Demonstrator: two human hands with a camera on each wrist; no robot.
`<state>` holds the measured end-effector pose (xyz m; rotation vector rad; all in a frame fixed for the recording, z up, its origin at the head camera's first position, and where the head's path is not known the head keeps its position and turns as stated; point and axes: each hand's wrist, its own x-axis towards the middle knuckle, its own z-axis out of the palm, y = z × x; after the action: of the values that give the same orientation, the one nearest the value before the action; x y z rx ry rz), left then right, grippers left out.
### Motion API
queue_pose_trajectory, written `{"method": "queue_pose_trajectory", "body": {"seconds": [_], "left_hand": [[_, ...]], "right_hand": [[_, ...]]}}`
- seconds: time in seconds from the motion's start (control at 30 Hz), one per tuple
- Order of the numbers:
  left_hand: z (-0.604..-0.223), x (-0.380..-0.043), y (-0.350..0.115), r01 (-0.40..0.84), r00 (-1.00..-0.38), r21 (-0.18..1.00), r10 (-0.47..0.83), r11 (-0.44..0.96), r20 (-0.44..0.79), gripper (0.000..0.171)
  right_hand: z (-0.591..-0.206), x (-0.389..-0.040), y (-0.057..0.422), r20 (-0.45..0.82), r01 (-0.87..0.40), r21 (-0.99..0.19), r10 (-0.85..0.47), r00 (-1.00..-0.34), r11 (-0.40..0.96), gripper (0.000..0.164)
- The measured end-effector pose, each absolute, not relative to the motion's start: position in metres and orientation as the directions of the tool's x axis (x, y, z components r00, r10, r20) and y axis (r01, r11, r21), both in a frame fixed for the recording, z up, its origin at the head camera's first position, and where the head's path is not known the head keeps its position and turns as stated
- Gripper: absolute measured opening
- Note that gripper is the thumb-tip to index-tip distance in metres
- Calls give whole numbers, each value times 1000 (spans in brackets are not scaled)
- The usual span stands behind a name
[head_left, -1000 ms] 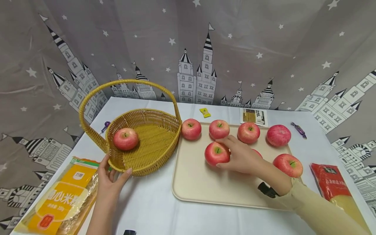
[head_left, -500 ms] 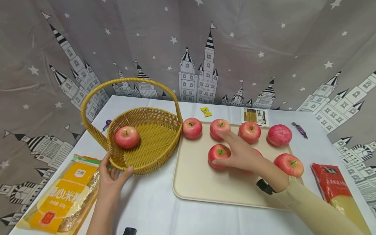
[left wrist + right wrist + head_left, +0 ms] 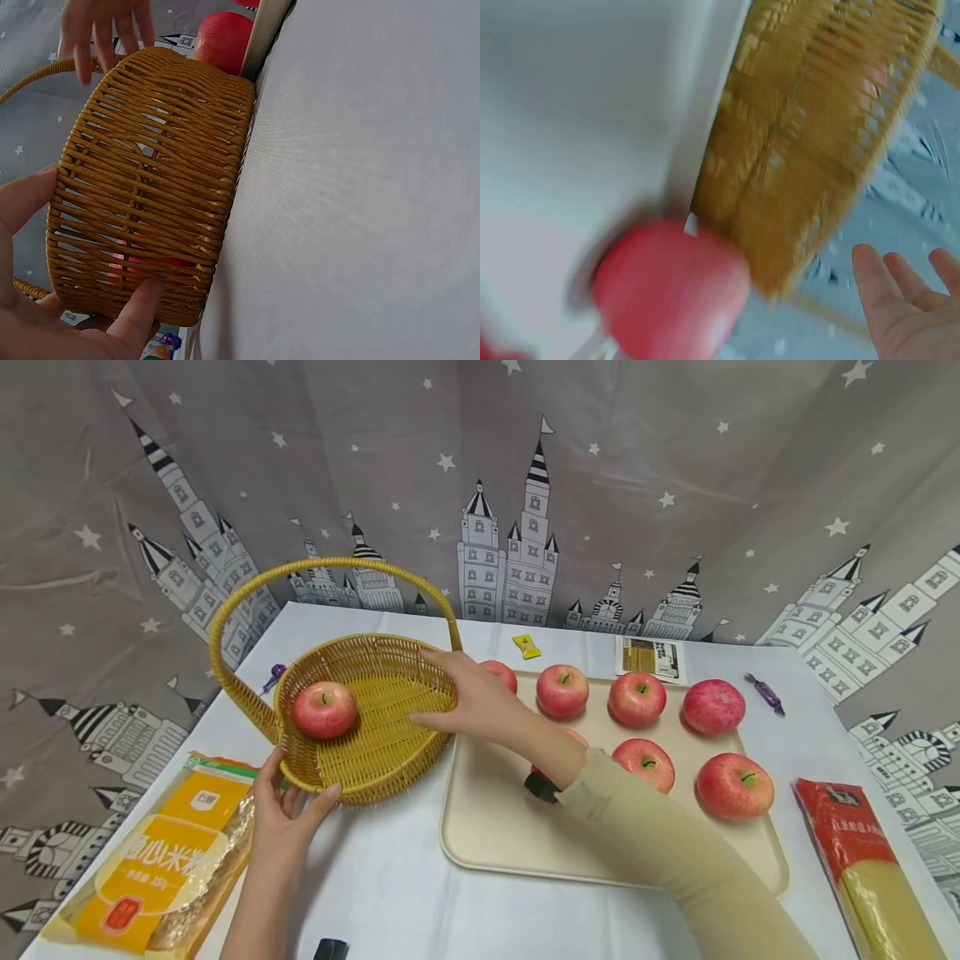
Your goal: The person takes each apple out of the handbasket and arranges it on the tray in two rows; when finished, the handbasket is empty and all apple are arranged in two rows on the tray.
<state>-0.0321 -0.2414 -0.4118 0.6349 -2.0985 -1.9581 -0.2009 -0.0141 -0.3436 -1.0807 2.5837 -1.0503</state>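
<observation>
A yellow wicker basket [image 3: 382, 727] with a tall hoop handle stands at the left, holding one red apple [image 3: 324, 710]. My left hand [image 3: 281, 822] grips its near left end, thumb at the rim and fingers against the woven wall [image 3: 150, 180]. Over the basket's right rim reaches my right hand [image 3: 480, 697], fingers extended and holding nothing. Several more apples [image 3: 562, 691] sit on the beige tray [image 3: 510, 835]; one front apple [image 3: 574, 737] is mostly hidden behind my right wrist. The right wrist view is blurred, with an apple [image 3: 671, 292] beside the basket.
A yellow food bag [image 3: 157, 860] lies left of the basket, a red-and-yellow bag [image 3: 862, 852] right of the tray. Behind are a yellow candy [image 3: 527, 647], a flat packet [image 3: 651, 658] and a purple candy [image 3: 765, 693]. A grey curtain [image 3: 622, 493] hangs at the back.
My right hand has let go of the front apple on the tray and swung left to the basket's right rim. The left hand and basket have stayed put.
</observation>
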Motion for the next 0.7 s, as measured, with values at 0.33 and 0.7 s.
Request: {"method": "queue_pose_trajectory", "body": {"seconds": [0.33,0.7], "left_hand": [[-413,-34,-242,-190,-883,981,-443,40,-153,95],[-412,-33,-242,-154,-893,987,-432,34,-125,94]], "right_hand": [[-374,-193,-106,68,-638,-572,-745,-663,516,92],[-386,-200,-157,-2,-579,-543,-690,-724,609,100]]}}
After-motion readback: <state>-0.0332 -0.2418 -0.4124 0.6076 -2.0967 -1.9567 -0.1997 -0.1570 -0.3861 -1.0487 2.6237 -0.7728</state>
